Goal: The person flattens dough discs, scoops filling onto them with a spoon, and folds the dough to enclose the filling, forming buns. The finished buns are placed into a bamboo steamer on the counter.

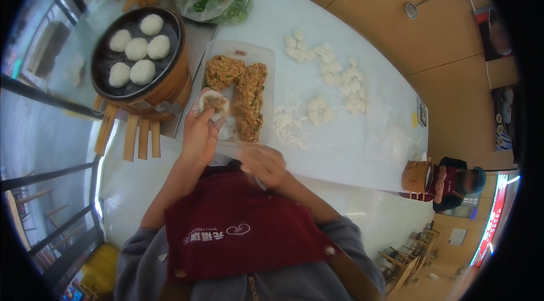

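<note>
My left hand [199, 133] cradles a round dough wrapper [205, 99] with meat filling [217, 104] in its middle, the thumb resting against it. It hovers over the left side of a clear plastic tub [270, 88] of minced meat filling [250, 101] flecked with green. My right hand [265, 165] is blurred by motion just below the tub's near edge. Its fingers are curled round a slim tool [260, 183], whose kind I cannot make out. Left of the tub, a bamboo steamer [170, 88] carries several white filled buns [137, 49].
Small dough pieces [327, 63] lie in clusters on the white table [293, 165], beside scattered flour [289, 124]. A plastic bag of chopped greens [221, 3] stands behind the tub. Wooden handles [131, 137] jut below the steamer. Another person [450, 182] stands by a second steamer [414, 175] far right.
</note>
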`<state>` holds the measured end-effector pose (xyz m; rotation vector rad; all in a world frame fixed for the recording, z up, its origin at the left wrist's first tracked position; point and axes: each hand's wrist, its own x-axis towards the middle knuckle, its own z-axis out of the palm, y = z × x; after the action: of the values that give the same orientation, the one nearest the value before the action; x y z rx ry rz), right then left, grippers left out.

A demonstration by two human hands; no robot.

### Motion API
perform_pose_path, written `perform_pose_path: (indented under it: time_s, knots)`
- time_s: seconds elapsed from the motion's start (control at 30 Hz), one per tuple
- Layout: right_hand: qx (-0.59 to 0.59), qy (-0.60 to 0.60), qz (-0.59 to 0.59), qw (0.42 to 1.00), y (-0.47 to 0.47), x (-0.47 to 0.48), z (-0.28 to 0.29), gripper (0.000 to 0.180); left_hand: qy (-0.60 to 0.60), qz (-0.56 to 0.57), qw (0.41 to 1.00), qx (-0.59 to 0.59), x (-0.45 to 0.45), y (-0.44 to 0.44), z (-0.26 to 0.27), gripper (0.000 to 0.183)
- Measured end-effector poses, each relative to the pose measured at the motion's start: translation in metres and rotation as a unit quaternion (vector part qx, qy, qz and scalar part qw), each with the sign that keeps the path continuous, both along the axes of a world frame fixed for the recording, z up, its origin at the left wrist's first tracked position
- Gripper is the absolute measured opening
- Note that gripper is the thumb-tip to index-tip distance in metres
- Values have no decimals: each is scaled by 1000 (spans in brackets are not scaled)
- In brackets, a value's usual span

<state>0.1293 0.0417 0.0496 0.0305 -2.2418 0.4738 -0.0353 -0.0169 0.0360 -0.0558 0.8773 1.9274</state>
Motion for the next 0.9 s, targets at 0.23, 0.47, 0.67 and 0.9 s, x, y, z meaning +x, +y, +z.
perform_pose_path:
  time_s: [0.23, 0.47, 0.67, 0.9]
  knots:
    - [-104, 31, -73, 991, 7, 12, 2, 11, -143, -48, 986, 69, -14, 0, 1, 34]
    - [2, -21, -37, 999, -7, -3, -10, 16, -107, -32, 994, 19, 0, 8, -8, 32]
    - [-19, 29, -32, 999, 10, 3, 10, 14, -137, 1, 991, 4, -2, 3, -12, 28]
    - [-338, 70, -93, 934, 12, 2, 6, 17, -77, -4, 997, -18, -17, -6, -14, 32]
